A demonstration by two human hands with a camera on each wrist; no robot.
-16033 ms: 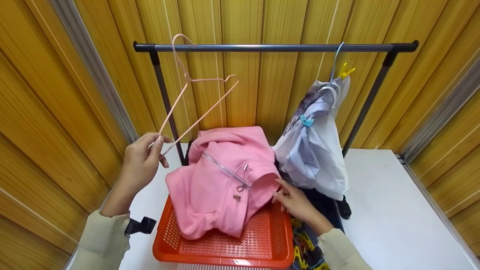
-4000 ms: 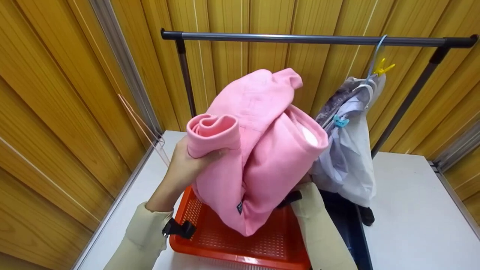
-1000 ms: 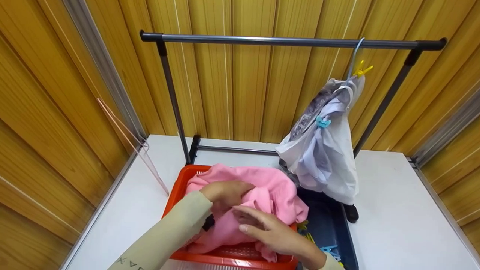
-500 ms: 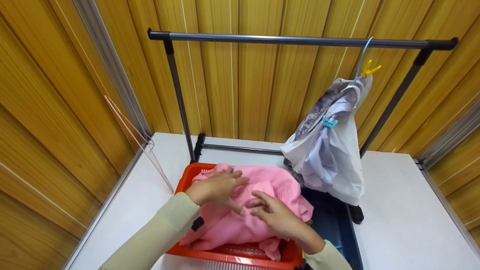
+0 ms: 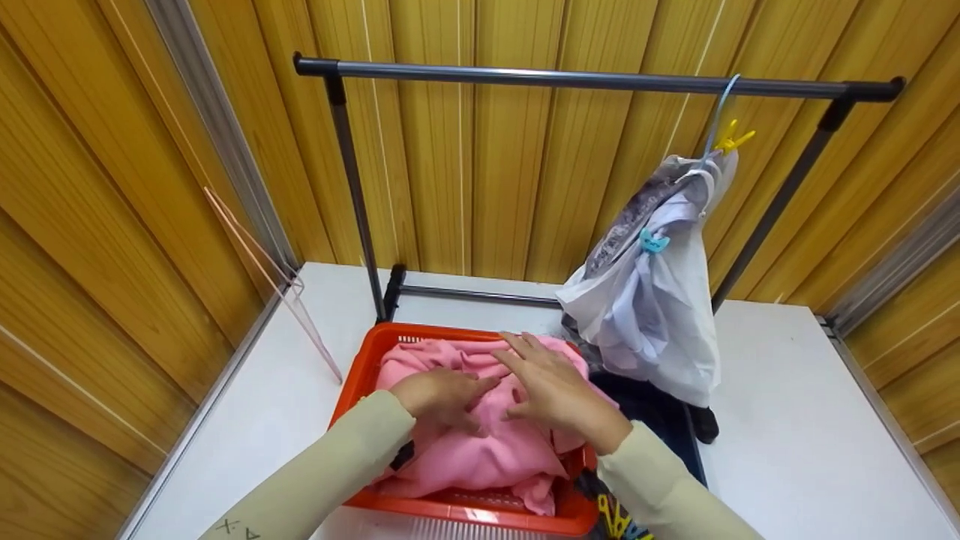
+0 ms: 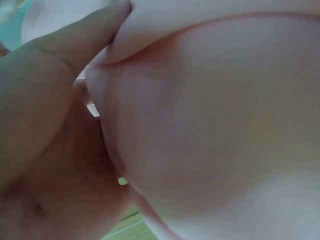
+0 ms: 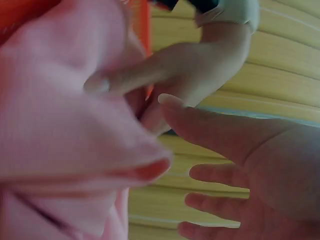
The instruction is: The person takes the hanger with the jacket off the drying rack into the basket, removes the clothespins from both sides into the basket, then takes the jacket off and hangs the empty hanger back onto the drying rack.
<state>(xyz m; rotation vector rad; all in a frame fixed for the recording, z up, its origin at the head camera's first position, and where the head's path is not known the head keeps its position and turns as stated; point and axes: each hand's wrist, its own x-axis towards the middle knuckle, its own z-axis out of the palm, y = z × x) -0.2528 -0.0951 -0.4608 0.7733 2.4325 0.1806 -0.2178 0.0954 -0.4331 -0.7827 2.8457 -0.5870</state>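
In the head view a pink sweatshirt (image 5: 487, 457) lies bunched inside the red perforated basket (image 5: 457, 517). My left hand (image 5: 442, 397) rests on its left part with spread fingers. In the left wrist view the thumb (image 6: 95, 35) touches the pink cloth (image 6: 210, 120), which fills most of that picture. My right hand (image 5: 551, 382) hovers over the right part, fingers spread toward the basket's far side. The right wrist view shows the right hand (image 7: 250, 175) extended and holding nothing, a little apart from the cloth, while the left thumb (image 7: 115, 82) lies on it.
A pink wire hanger (image 5: 259, 262) leans against the left wall. Behind the basket stands a dark clothes rack (image 5: 525, 76). White and grey clothes (image 5: 652, 300) hang at its right on a blue hanger. A dark bin (image 5: 667, 420) with yellow clothespins (image 5: 611, 517) sits right of the basket.
The hanger went from my left hand to the left wall. The sweatshirt, held up four seconds ago, is down in the basket. Just now my right hand reached farther over it.
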